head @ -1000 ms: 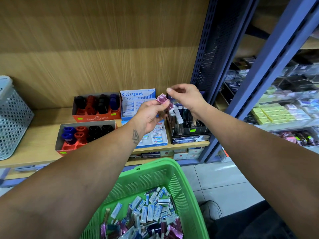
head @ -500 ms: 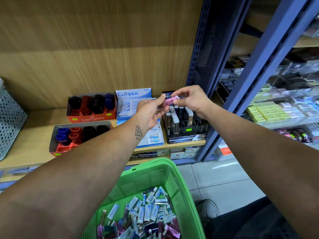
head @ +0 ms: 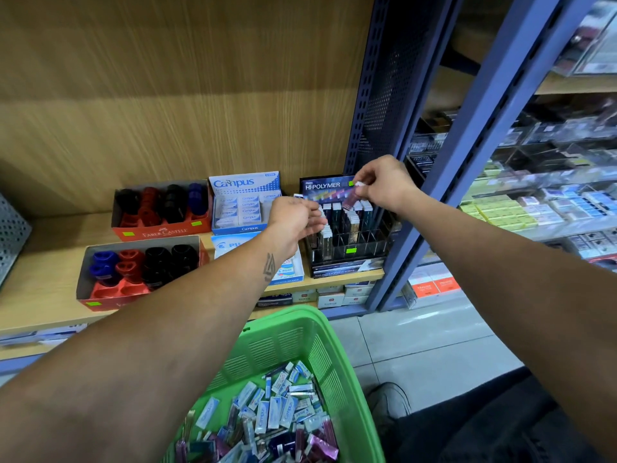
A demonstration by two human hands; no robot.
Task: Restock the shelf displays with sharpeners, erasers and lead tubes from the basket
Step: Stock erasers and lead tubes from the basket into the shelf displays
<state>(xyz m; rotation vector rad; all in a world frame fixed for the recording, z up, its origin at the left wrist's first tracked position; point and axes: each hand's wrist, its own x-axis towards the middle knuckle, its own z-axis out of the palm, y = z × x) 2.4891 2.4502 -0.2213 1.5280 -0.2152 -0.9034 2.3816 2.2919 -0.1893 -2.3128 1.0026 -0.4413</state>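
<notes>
My right hand [head: 384, 183] pinches a pink lead tube [head: 350, 198] and holds it tilted over the back rows of the black Hi-Polymer lead display [head: 350, 243]. My left hand [head: 295, 218] hovers just left of that display with its fingers loosely curled and nothing visible in them. The green basket [head: 320, 332] sits below my arms and holds several erasers [head: 273, 409] and lead tubes [head: 320, 447]. On the shelf stand two red trays of sharpeners [head: 147, 265] and a blue Campus eraser box [head: 245, 203].
A grey perforated bin [head: 11, 235] stands at the shelf's left end. A blue metal upright [head: 444, 182] borders the lead display on the right, with stocked shelves beyond it. Tiled floor and a shoe [head: 390, 401] lie right of the basket.
The pink lead tube passed from my left hand to my right. My right hand carried it over the lead display while my left hand let go and dropped slightly.
</notes>
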